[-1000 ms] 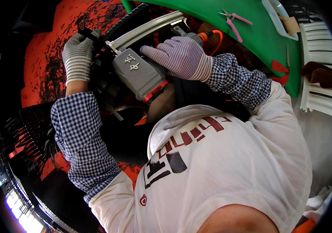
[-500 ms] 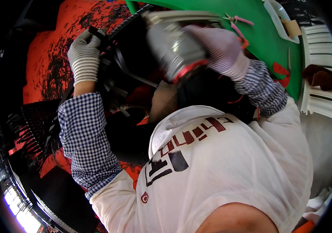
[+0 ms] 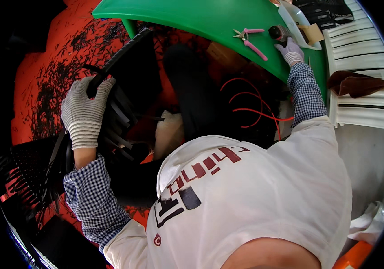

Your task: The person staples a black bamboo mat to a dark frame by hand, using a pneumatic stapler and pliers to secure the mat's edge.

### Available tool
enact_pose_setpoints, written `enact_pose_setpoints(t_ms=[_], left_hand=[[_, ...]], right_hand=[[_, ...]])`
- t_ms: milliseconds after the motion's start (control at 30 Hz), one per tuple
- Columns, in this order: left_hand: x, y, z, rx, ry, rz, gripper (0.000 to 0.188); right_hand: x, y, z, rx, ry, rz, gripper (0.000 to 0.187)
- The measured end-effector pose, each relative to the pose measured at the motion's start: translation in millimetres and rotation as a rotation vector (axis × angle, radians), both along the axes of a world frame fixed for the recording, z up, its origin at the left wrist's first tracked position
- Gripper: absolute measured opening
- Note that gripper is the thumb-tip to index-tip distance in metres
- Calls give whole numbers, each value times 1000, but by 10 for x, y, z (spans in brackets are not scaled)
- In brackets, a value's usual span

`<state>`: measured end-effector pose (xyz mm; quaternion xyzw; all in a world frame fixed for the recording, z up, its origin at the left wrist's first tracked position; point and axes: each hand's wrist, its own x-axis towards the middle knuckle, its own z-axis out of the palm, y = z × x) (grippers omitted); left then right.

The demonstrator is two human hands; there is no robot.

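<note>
My left hand (image 3: pixel 83 112), in a white striped knit glove, is closed around the edge of a black woven frame (image 3: pixel 127 56). A dark strip end stands out above the fingers, and black flat strips (image 3: pixel 119 110) hang loose beside the hand. Far to the right, my gloved right hand (image 3: pixel 290 51) has its fingers around a grey staple gun (image 3: pixel 281 34) resting on the green table (image 3: pixel 192 15). The tool's far side is hidden. Pink-handled nippers (image 3: pixel 249 39) lie left of the gun, with their jaws apart.
Next to the gun stands a white tray (image 3: pixel 297 22) holding a brown cardboard piece (image 3: pixel 312 34). A red hose (image 3: pixel 263 114) loops below the table. Black scraps litter the red floor (image 3: pixel 39 76). At right, a brown cloth (image 3: pixel 358 84) lies on white slats (image 3: pixel 364 110).
My right hand has carried the staple gun from over the black frame to the far right, onto the table. My left hand and the frame's edge sit lower in view.
</note>
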<state>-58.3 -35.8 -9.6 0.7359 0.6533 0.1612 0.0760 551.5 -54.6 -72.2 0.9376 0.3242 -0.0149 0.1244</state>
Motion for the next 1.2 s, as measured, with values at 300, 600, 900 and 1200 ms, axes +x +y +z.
enact_pose_setpoints(t_ms=[300, 600, 900, 1200], left_hand=[[-164, 38, -45, 86, 81, -163, 57], [-285, 21, -168, 244, 130, -177, 60], [-430, 21, -280, 240, 138, -136, 61], [-432, -1, -266, 221, 138, -140, 64]], right_hand=[[-659, 403, 131, -99, 223, 740, 91], [-1261, 641, -102, 406, 220, 911, 54], [-3783, 443, 932, 607, -52, 1714, 38], [-4074, 586, 741, 585, -226, 1840, 60]])
